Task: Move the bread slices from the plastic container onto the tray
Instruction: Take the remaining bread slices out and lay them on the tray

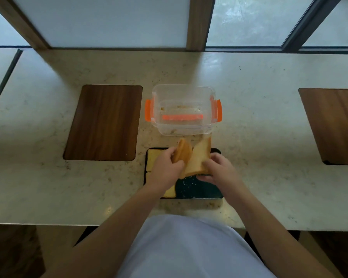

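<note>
Head view, pale stone counter (pixel 249 109) below frosted windows. Clear plastic container (pixel 182 109) with orange latches (pixel 147 110) near centre; only crumbs visible inside. No label or writing legible on it. Black tray (pixel 199 190) just in front of container, at near edge of counter, crumbs on bare part. Two pale bread slices lying flat on tray at left: one (pixel 155 158) at far corner, another (pixel 170 192) partly hidden under left forearm. Left hand (pixel 167 167) closed around darker crust slice (pixel 182 153), held tilted above tray. Right hand (pixel 219 170) gripping lighter slice (pixel 200 159), also tilted, lower edges of both slices close together. Dark wood inlay (pixel 103 122) left of container; second inlay (pixel 333 125) far right.
</note>
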Demonstrator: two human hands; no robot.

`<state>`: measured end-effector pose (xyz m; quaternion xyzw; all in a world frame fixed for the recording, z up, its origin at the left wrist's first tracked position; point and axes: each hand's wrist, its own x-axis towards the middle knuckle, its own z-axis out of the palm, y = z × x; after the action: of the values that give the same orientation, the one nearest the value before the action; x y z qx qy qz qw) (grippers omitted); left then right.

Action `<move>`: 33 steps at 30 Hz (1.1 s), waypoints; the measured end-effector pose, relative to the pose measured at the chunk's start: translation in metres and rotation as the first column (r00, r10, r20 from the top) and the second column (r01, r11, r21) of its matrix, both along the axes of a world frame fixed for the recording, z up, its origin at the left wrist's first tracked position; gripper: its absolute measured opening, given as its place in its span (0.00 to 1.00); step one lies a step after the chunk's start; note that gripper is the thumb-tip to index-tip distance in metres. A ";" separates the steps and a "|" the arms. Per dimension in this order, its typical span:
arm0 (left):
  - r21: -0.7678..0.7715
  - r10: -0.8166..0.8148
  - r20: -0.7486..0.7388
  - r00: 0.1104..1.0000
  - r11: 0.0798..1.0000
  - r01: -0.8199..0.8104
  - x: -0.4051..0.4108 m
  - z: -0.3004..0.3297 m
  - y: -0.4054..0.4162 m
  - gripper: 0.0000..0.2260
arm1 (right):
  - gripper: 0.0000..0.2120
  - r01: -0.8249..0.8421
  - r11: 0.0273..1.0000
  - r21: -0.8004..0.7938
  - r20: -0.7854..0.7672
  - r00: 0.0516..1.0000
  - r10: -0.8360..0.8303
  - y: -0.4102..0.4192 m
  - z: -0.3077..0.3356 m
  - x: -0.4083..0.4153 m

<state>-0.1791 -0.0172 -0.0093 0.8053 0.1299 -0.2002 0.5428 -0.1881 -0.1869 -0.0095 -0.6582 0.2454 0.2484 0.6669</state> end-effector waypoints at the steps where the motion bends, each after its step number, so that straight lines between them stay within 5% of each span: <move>1: 0.006 0.046 -0.050 0.998 0.999 -0.046 -0.003 -0.007 0.005 0.17 | 0.08 0.057 0.997 0.047 -0.084 0.995 -0.052 -0.001 -0.008 -0.005; 6: -0.062 0.291 -0.268 0.918 0.946 -0.317 -0.013 -0.025 0.037 0.27 | 0.16 0.511 0.795 0.326 -0.406 0.836 -0.371 -0.013 -0.036 -0.023; 13: -0.152 0.330 -0.280 0.901 0.912 -0.381 -0.025 -0.031 0.061 0.21 | 0.08 0.667 0.644 0.375 -0.495 0.731 -0.470 -0.002 -0.057 -0.016; 17: -0.117 0.312 -0.279 0.908 0.928 -0.354 -0.027 -0.035 0.059 0.23 | 0.12 0.745 0.549 0.378 -0.496 0.664 -0.559 0.009 -0.065 -0.006; 23: -0.069 0.297 -0.292 0.909 0.941 -0.330 -0.022 -0.039 0.056 0.27 | 0.14 0.602 0.768 0.221 -0.524 0.737 -0.427 0.014 -0.068 -0.005; 33: -0.023 0.252 -0.318 0.914 0.962 -0.274 -0.016 -0.043 0.049 0.28 | 0.32 0.592 0.782 0.194 -0.578 0.713 -0.397 0.003 -0.061 -0.010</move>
<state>-0.1950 0.0314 -0.0525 0.7198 0.3145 -0.2545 0.5641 -0.1983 -0.1836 -0.0706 -0.3403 0.5311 0.2620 0.7304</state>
